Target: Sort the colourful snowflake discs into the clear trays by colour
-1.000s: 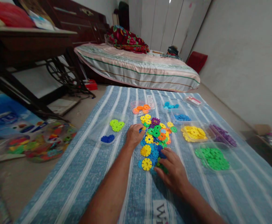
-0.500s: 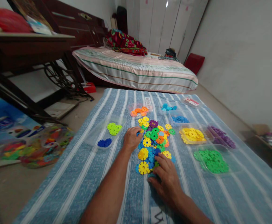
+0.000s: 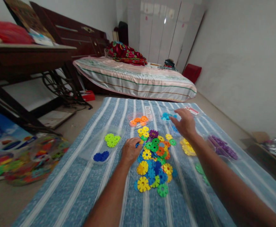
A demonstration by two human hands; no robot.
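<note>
A pile of flat plastic snowflake discs (image 3: 155, 157) in yellow, blue, green, orange and purple lies on a blue striped mat (image 3: 81, 186). My left hand (image 3: 130, 150) rests on the pile's left edge with its fingers curled over a dark blue disc. My right hand (image 3: 184, 122) is stretched far forward, fingers loosely spread, over the clear trays holding light blue discs (image 3: 166, 116) and blue discs (image 3: 175, 129). Whether anything is in that hand is hidden.
Clear trays ring the pile: lime discs (image 3: 111, 139) and dark blue discs (image 3: 101, 155) at left, orange discs (image 3: 138, 120) behind, yellow discs (image 3: 187, 148), purple discs (image 3: 220, 148) and green discs (image 3: 200, 170) at right. A mattress (image 3: 135, 77) lies beyond, a dark table (image 3: 21, 60) at left.
My right hand has lifted off the near end of the pile and reached forward to the blue trays. My left hand stayed at the pile's left edge. The view tipped down a little.
</note>
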